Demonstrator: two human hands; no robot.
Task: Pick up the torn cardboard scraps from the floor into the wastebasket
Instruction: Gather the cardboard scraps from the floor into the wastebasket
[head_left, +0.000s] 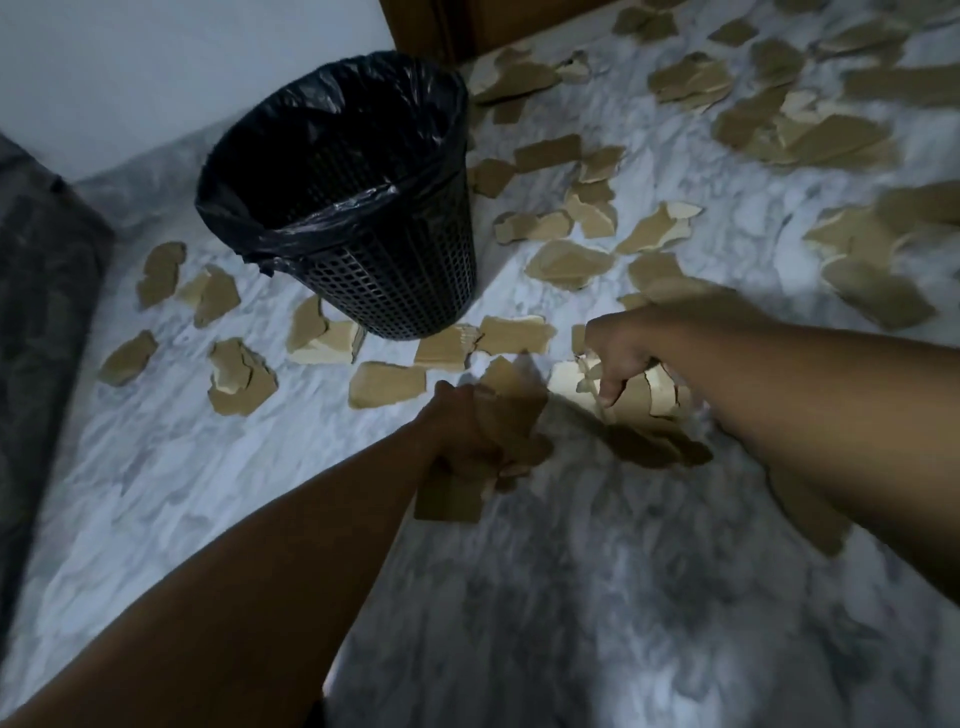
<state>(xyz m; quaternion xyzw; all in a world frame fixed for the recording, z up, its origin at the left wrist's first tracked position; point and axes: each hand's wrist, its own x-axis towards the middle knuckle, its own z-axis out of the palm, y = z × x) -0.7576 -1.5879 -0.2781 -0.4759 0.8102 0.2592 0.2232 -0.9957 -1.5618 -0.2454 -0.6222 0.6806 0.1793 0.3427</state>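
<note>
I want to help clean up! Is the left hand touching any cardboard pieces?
Touching. The head view shows the left hand gripping a bunch of cardboard scraps, which stick out below it.

It looks like a room in a home. The floor (571, 597) is pale, grey-veined marble-look tile meeting a plain white wall (130, 78), with a brown wooden door frame (431, 26) at the far corner. A small black mesh wastebasket (405, 280) lined with a black plastic bag (332, 130) stands among cardboard scraps (566, 262). Something dark and fabric-covered (41, 291), blurred, fills the left edge.
</note>
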